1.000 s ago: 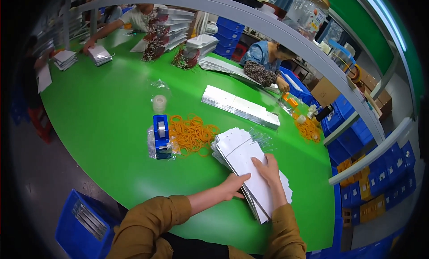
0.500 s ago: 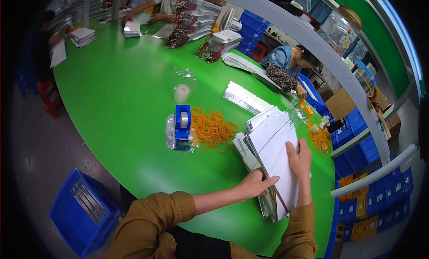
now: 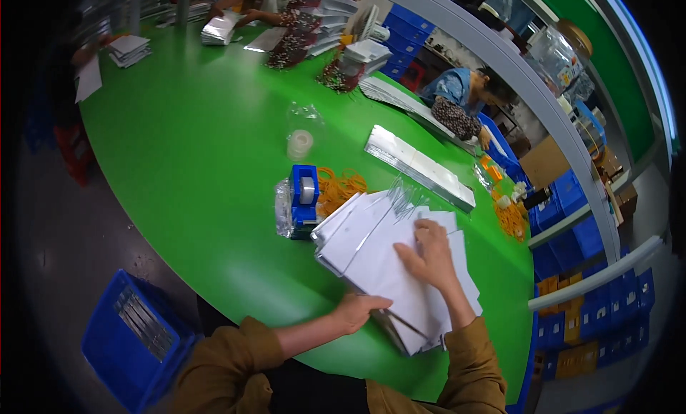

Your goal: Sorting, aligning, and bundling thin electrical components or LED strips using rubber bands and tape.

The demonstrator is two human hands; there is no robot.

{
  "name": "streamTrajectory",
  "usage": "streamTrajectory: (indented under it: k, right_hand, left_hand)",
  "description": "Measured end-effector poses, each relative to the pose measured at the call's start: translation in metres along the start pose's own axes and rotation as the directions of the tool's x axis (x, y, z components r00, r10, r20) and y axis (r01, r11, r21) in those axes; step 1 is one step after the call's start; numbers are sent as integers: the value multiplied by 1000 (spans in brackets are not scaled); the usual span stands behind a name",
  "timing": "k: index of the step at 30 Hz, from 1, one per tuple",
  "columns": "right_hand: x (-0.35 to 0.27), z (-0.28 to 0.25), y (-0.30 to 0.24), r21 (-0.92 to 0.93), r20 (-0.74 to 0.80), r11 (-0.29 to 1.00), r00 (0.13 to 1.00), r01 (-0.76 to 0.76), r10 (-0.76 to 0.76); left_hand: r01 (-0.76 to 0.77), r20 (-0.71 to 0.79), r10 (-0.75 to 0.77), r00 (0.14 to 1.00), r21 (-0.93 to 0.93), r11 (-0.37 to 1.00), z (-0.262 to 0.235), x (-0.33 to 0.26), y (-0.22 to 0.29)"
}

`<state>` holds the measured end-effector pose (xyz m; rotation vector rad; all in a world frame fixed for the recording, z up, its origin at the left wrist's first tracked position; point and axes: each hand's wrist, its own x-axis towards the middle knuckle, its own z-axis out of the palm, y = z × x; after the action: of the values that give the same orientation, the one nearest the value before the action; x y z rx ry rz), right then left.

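In front of me is a stack of flat white panels (image 3: 379, 253) with silvery edges, fanned unevenly, with thin wires poking out at its far end. My left hand (image 3: 357, 312) pinches the stack's near left edge, thumb on top and fingers underneath. Across the upper face lies my right hand (image 3: 432, 260), fingers apart and resting on the white surface. Just beyond the stack are loose orange rubber bands (image 3: 339, 189), partly covered by it. A blue tape dispenser (image 3: 304, 200) stands left of them.
Behind the stack lies a long silvery-white strip bundle (image 3: 418, 167). A tape roll (image 3: 300, 144) sits farther back on the green table (image 3: 193, 171). On the floor at left is a blue bin (image 3: 128, 342) holding metallic strips. Other people work around the far edge.
Both hands have shifted the panel stack to the left and laid it lower, over part of the rubber bands. My right hand has moved from its side onto its top.
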<state>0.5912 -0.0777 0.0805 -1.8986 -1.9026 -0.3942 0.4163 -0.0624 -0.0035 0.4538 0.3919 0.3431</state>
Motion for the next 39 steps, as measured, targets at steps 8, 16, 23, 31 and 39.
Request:
streamTrajectory:
  k: [8,16,23,31,39]
  right_hand:
    - [-39,15,5,405,73,758,845,-510,530]
    - [-37,-6,-27,301,143,892,941,-337,308]
    - [-80,-17,72,-191,-319,793,801,-578,507]
    - [-62,-31,1,331,26,658,703,-677,710]
    - [-23,-49,19,369,-196,862,877,-348,438]
  left_hand:
    - [115,25,-112,993,-281,953,-8,5,2]
    - [166,-7,-180,984,-357,919,9,-6,7]
    - [213,13,-221,975,-321,923,-9,5,4]
    - [141,10,-145,989,-303,943,-5,-4,7]
    - [61,-26,-72,997,-286,956,-14,-7,0]
